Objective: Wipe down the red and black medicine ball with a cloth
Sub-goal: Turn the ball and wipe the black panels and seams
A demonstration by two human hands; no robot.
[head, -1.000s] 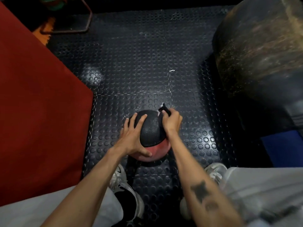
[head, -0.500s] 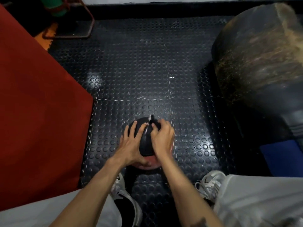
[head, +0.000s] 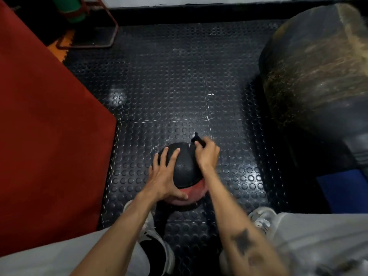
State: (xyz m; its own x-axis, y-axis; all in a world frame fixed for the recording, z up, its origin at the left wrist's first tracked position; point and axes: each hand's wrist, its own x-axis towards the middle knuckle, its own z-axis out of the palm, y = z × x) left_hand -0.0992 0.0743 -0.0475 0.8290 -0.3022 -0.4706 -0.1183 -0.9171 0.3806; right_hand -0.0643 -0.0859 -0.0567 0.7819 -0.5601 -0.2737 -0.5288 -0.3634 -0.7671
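Observation:
The red and black medicine ball (head: 184, 172) rests on the studded black floor between my feet, black half up, red half toward me. My left hand (head: 165, 176) lies flat on the ball's left side, fingers spread, thumb on the red part. My right hand (head: 206, 155) is closed on a small dark cloth (head: 197, 140) and presses it against the ball's upper right edge. Most of the cloth is hidden inside the fist.
A red mat (head: 43, 136) covers the floor to the left. A large worn black punching bag (head: 316, 76) stands at the right, with a blue pad (head: 346, 190) below it. A metal frame (head: 93, 34) with a green object sits at the back left. My white shoes flank the ball.
My right hand with the cloth has slid from the ball's top centre back to its upper right edge. My left hand has stayed on the ball's left side.

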